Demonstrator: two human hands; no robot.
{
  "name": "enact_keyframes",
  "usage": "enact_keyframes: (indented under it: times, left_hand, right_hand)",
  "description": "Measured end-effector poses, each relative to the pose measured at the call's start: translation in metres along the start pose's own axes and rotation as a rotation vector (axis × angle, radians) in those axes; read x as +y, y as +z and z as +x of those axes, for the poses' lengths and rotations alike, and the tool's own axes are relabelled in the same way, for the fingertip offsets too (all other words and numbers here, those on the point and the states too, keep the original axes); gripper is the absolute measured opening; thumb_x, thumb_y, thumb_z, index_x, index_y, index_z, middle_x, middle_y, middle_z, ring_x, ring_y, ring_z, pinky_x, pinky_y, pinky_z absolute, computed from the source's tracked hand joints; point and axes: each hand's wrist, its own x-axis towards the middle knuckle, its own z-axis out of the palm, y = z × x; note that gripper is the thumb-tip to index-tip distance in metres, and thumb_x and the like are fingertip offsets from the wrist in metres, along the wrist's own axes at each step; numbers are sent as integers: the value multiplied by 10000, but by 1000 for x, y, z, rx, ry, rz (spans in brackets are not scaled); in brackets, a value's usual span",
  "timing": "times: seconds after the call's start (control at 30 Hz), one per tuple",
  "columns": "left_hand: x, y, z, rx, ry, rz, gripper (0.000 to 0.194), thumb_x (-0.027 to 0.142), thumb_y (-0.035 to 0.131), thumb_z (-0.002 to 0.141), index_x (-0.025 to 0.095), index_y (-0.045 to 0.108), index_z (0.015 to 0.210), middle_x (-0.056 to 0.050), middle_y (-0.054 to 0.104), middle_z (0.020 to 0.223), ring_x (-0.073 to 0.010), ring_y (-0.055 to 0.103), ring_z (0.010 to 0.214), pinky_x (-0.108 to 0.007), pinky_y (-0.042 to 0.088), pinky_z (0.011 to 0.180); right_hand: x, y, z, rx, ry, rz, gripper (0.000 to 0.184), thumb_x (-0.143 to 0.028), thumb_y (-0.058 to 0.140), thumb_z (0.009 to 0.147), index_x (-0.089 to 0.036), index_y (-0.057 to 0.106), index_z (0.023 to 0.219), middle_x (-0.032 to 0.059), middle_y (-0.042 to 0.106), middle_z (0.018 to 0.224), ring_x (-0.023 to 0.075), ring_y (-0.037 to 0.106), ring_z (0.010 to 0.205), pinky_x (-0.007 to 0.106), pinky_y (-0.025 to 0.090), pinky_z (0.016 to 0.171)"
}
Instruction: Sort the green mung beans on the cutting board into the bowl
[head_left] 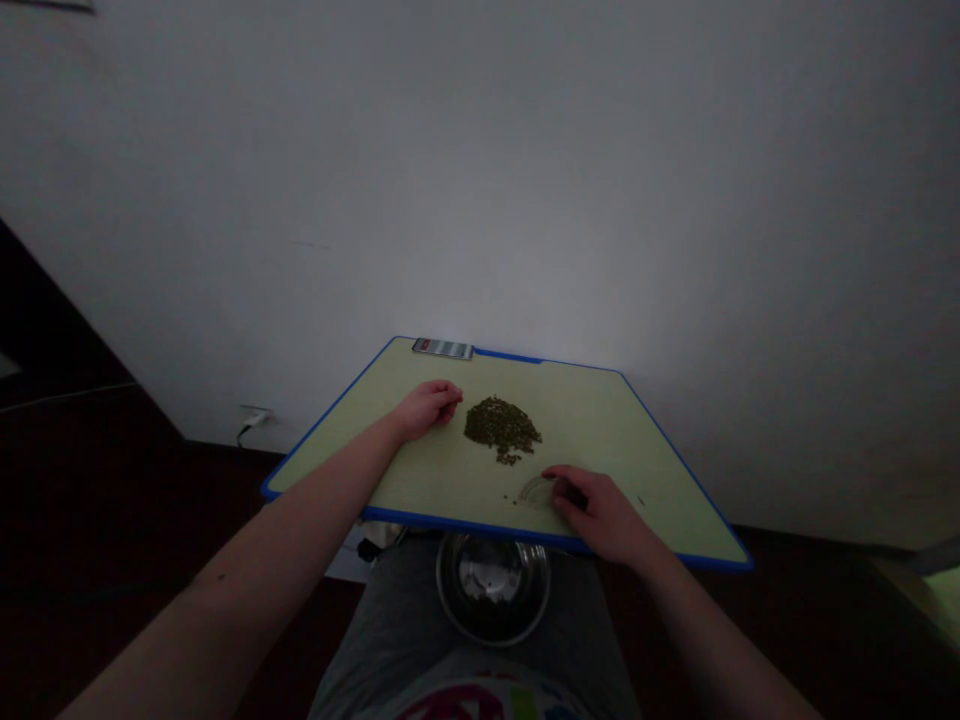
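Note:
A pile of small greenish-brown grains, like dried beans or seeds (501, 424), lies spread on the pale tabletop (592, 415). Just left of it rests my left hand (430, 408), its fingers curled in and fingertips close together near the pile's edge; whether something small is pinched there cannot be made out. Nearer the front edge, my right hand (596, 508) grips the right side of a clear round dish (534, 491) with thumb and fingers. A few loose grains lie to the left of that dish.
At the back left edge of the table lies a phone (442, 348). Blue trim (480, 527) runs around the tabletop. Below the front edge, a shiny metal bowl (450, 600) sits on my lap. A wall stands behind, with a plugged-in cable (255, 420) low on the left.

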Motion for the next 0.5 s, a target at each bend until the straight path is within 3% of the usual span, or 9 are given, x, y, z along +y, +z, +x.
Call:
enact_keyframes:
  times: [0.5]
  left_hand:
    - [4, 3, -2, 1, 4, -9, 168, 286, 601, 681, 149, 509, 651, 41, 441, 469, -57, 403, 395, -195, 267, 383]
  right_hand:
    - [-14, 7, 2, -72, -77, 5, 326, -145, 482, 754, -174, 563, 1068, 23, 596, 754, 144, 535, 695, 256, 405, 659]
